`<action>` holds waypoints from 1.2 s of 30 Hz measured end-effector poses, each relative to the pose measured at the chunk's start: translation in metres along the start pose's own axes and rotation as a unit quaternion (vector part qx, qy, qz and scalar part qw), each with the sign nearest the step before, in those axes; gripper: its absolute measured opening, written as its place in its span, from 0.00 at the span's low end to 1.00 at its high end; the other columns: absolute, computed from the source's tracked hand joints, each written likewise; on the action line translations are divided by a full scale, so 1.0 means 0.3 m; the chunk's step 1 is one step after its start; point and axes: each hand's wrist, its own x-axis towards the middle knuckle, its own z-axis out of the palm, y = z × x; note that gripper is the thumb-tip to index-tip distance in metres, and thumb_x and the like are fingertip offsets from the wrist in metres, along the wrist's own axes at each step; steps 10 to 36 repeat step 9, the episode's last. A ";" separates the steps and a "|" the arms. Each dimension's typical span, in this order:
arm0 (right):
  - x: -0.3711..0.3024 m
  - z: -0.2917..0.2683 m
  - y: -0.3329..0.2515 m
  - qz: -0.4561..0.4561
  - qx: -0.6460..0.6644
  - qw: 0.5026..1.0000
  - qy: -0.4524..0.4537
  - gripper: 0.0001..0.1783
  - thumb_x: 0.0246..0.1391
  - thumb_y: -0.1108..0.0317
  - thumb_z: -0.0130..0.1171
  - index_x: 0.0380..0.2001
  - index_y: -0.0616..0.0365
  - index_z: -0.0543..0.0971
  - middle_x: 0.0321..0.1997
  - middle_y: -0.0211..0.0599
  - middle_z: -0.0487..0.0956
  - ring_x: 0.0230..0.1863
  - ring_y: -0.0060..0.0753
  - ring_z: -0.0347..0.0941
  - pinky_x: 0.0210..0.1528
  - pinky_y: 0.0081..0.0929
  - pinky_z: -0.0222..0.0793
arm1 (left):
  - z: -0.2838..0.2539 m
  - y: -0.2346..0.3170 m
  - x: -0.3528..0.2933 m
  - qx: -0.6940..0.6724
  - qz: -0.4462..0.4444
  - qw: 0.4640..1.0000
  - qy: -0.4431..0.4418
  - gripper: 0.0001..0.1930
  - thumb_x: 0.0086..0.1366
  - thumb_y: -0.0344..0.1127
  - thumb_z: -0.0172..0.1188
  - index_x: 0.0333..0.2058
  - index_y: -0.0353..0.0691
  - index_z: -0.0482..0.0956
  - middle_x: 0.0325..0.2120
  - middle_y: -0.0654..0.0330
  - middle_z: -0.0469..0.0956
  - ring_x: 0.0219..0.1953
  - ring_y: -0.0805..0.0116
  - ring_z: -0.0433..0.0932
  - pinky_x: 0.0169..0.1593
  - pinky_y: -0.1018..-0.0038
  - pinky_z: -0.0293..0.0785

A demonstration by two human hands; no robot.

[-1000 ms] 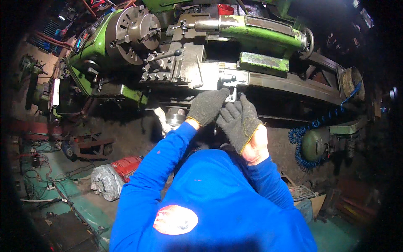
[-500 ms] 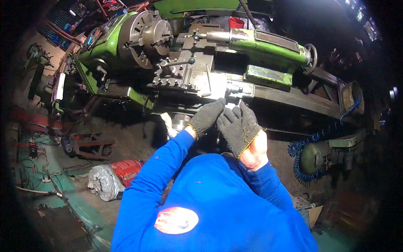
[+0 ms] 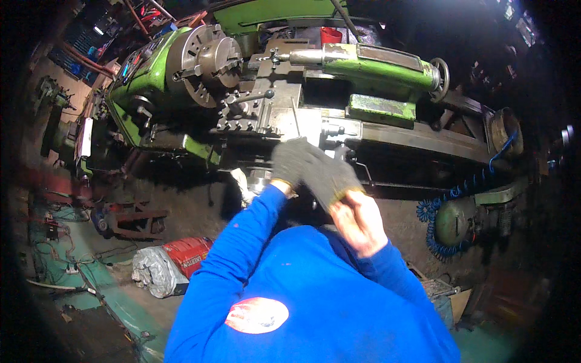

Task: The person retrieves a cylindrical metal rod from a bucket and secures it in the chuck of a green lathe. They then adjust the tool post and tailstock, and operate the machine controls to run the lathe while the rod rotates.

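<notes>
My left hand (image 3: 289,162), in a dark grey knitted work glove, is closed on the finger end of the matching work glove (image 3: 331,176) on my right hand. That glove is stretched between the two hands, its yellowish cuff well down past the wrist. The bare back and wrist of my right hand (image 3: 361,225) show below the cuff; its fingers are hidden inside the knit. Both hands are in front of the carriage of a green lathe (image 3: 387,66), close to a small bright metal slide (image 3: 339,130).
The lathe's chuck (image 3: 206,63) is at the upper left, and a tailstock handwheel (image 3: 440,80) at the right. A tool post (image 3: 245,112) with a lever sits behind my hands. A red and silver sack (image 3: 175,260) lies on the floor at left; a blue coiled hose (image 3: 433,224) hangs at right.
My left hand has moved left and closed on the right glove's finger end. The glove has slid toward the fingers, baring more of my right hand. The view has shifted slightly.
</notes>
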 end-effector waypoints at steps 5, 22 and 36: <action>-0.214 0.114 -0.103 -0.008 0.017 0.998 -0.062 0.50 0.75 0.32 0.55 0.89 0.40 0.52 0.92 0.54 0.50 0.88 0.71 0.52 0.83 0.81 0.55 | -0.230 -0.318 -0.012 -0.102 0.005 0.994 0.043 0.13 0.76 0.46 0.63 0.42 0.43 0.88 0.39 0.50 0.87 0.46 0.47 0.87 0.48 0.56 0.81; -0.205 0.123 -0.167 -0.040 -0.074 0.992 -0.098 0.69 0.60 0.18 0.64 0.90 0.33 0.42 0.93 0.51 0.47 0.89 0.75 0.48 0.79 0.91 0.52 | -0.399 -0.275 -0.019 -0.264 -0.191 0.939 -0.108 0.28 0.72 0.53 0.72 0.64 0.44 0.86 0.59 0.49 0.88 0.57 0.55 0.88 0.65 0.61 0.80; -0.205 0.123 -0.167 -0.040 -0.074 0.992 -0.098 0.69 0.60 0.18 0.64 0.90 0.33 0.42 0.93 0.51 0.47 0.89 0.75 0.48 0.79 0.91 0.52 | -0.399 -0.275 -0.019 -0.264 -0.191 0.939 -0.108 0.28 0.72 0.53 0.72 0.64 0.44 0.86 0.59 0.49 0.88 0.57 0.55 0.88 0.65 0.61 0.80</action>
